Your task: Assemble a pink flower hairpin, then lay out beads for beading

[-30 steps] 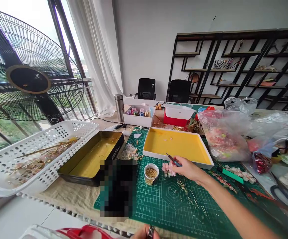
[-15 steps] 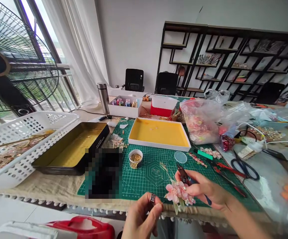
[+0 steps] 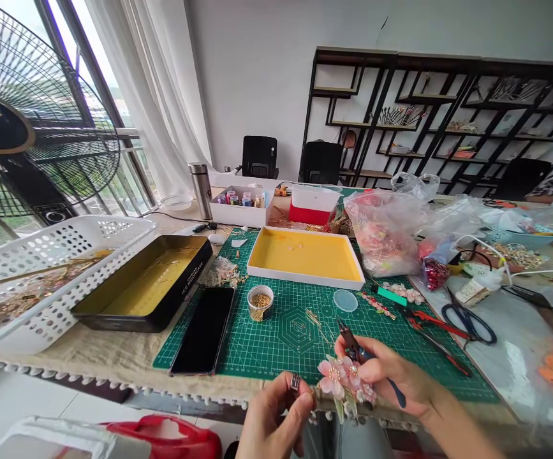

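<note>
My left hand [image 3: 276, 414], a ring on one finger, is closed in a pinch at the left end of a pink flower ornament [image 3: 332, 378]. The gripped part is hidden by the fingertips. The ornament has translucent petals, beaded centres and pale green leaves. My right hand [image 3: 395, 376] is wrapped round small pliers [image 3: 350, 343] with dark blue handles, jaws pointing up and left. Its fingers also touch the right side of the flowers. Thin gold pins [image 3: 315, 320] lie on the green cutting mat [image 3: 280, 354] beyond my hands.
A cup of gold beads [image 3: 260, 303], a phone [image 3: 202, 331] and a yellow-lined tray [image 3: 305, 252] lie ahead. Red-handled pliers [image 3: 441, 324] and scissors [image 3: 470, 324] are at right, near plastic bags [image 3: 386, 223]. A black tray [image 3: 147, 284] and white basket [image 3: 32, 319] stand left.
The view has shifted slightly. Both hands keep nearly the same grip, and the ornament sits a little lower in the picture. The phone shows plainly now, where it was pixelated before.
</note>
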The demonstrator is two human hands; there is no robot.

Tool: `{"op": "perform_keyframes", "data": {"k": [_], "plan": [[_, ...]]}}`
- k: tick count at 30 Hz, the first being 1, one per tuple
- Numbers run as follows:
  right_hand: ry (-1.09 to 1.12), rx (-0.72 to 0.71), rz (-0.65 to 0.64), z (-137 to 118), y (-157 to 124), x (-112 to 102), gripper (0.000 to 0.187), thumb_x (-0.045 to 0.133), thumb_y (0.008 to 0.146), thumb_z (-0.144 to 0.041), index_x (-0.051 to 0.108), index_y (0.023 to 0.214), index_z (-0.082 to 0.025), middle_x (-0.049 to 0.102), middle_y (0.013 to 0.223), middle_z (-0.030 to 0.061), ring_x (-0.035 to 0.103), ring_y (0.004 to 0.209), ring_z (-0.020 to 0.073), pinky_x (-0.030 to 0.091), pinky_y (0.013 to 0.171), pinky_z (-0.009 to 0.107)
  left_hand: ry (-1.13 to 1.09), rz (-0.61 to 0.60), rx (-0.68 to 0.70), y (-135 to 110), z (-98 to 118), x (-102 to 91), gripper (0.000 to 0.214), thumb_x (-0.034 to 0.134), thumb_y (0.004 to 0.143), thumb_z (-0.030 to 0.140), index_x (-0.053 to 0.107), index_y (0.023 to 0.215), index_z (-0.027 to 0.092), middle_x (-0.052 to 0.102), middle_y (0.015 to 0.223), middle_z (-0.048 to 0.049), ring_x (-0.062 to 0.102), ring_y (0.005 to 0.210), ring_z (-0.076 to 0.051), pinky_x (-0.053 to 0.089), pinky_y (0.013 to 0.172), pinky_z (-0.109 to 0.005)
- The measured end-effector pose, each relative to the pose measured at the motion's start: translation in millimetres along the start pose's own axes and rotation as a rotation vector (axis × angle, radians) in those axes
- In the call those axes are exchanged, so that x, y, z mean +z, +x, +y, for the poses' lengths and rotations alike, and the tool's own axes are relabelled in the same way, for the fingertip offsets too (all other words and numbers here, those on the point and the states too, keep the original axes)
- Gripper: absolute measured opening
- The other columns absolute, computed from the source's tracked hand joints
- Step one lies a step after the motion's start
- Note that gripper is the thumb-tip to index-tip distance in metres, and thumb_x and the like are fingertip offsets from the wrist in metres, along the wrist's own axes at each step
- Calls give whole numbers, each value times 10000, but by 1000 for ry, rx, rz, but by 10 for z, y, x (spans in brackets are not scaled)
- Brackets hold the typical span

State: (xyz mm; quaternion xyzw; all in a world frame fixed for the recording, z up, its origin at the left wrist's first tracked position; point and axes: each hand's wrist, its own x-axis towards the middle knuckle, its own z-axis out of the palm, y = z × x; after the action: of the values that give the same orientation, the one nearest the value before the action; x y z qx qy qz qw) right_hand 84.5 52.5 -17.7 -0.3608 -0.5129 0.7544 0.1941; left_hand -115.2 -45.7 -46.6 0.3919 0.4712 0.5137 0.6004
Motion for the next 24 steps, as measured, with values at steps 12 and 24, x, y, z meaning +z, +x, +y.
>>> {"op": "perform_keyframes", "data": {"k": [12,24], "plan": [[231,41,-37,73,2,17,393,720,598,-258,608,966,-178,515,797,5,536,752,156,439,711,266,-4,-6,-6,-4,-120,-1,507,612,753,654,529,730,155,445,620,56,333,436,-31,383,389,-154],[164,69,-27,71,-25,52,351,732,610,-272,614,923,-164,486,783,-18,446,642,90,365,574,196,-209,-116,-189,12,-45,24,453,741,684,576,577,702,153,516,558,66,328,353,-4,361,343,-142]]}}
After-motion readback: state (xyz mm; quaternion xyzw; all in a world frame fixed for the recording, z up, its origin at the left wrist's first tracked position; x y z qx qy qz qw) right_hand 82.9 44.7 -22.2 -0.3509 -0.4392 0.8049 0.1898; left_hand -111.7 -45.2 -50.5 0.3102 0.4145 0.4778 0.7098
